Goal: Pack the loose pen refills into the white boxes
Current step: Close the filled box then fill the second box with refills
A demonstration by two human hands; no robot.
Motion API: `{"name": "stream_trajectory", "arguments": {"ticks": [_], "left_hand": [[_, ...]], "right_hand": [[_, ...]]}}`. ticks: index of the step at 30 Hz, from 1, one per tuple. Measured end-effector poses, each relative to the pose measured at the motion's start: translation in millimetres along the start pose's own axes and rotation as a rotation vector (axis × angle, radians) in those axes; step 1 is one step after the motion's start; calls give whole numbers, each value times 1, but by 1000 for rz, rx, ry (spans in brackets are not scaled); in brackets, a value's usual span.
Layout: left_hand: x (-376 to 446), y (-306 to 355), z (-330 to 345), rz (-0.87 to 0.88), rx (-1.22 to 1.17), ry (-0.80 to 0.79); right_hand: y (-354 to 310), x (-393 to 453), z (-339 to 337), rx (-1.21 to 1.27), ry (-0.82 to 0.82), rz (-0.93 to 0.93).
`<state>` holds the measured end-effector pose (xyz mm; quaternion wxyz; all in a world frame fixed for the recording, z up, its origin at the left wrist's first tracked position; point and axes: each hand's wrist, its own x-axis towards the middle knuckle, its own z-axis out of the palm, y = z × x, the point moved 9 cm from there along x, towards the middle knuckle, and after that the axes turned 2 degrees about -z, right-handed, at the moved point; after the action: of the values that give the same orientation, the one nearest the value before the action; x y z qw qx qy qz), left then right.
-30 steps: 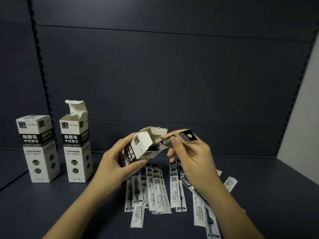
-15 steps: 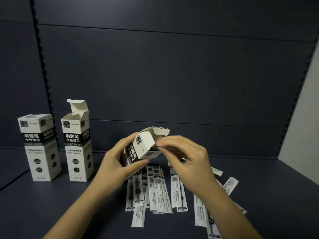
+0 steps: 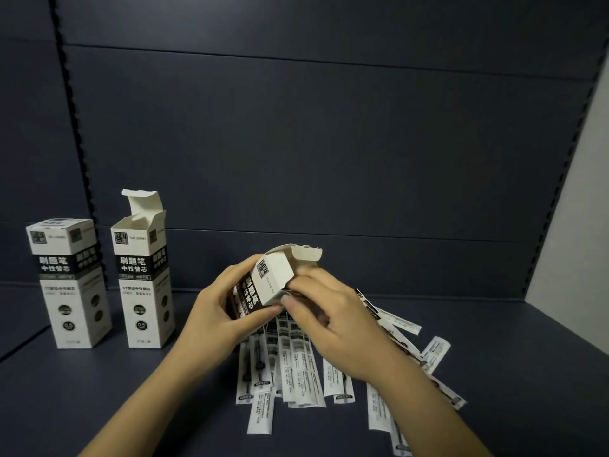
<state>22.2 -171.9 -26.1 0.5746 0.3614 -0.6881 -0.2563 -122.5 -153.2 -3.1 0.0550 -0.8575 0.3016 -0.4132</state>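
left hand [image 3: 217, 311] grips a tilted open box [image 3: 263, 285]; right hand [image 3: 329, 321] fingers pinch at its mouth, contents hidden. many refills [image 3: 296, 367] lie loose on the shelf [image 3: 494, 374]. beside them, one box [image 3: 62, 285] stands closed, another [image 3: 143, 285] open.

Two boxes [image 3: 69, 285] [image 3: 143, 278] stand left on the shelf [image 3: 494, 374]; loose refills [image 3: 296, 367] lie right, beneath the held box [image 3: 263, 285].

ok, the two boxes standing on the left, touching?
Apart. The head view shows dark shelf between the closed box and the open box.
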Motion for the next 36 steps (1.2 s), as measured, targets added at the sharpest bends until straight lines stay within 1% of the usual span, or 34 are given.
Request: {"name": "stream_trajectory", "arguments": {"ticks": [3,7,11,14,16,18,20,22,23,25,27,29,33,36], "left_hand": [[-1,2,1,4,2,-14],[-1,3,1,10,19,-21],[-1,2,1,2,24,-25],[-1,0,0,-2,30,-24],[0,-1,-2,-1,30,-12],[1,-2,-4,-1,28,10],[1,-3,-5,-11,10,27],[1,-3,-6,-12,-7,31],[1,-3,-7,-15,-13,33],[1,-4,-7,-22,-24,34],[1,-4,-6,-28,-30,30],[1,-4,-6,-28,-35,28],[0,-4,-6,-36,-44,32],[0,-5,-6,-41,-46,32]], "right_hand": [[0,-1,5,19,-49,33],[9,-5,8,103,-95,161],[5,-5,10,106,-126,138],[4,-4,9,121,-106,118],[5,-7,6,191,-83,119],[3,-8,-8,281,20,100],[3,-11,-35,335,216,49],[9,-16,-61,416,392,38],[15,-18,-69,445,448,55],[30,-19,-74,445,487,148],[50,-19,-68,355,458,302],[69,-19,-59,186,378,457],[105,-28,-36,-162,62,697],[125,-42,-25,-357,-136,810]]}}
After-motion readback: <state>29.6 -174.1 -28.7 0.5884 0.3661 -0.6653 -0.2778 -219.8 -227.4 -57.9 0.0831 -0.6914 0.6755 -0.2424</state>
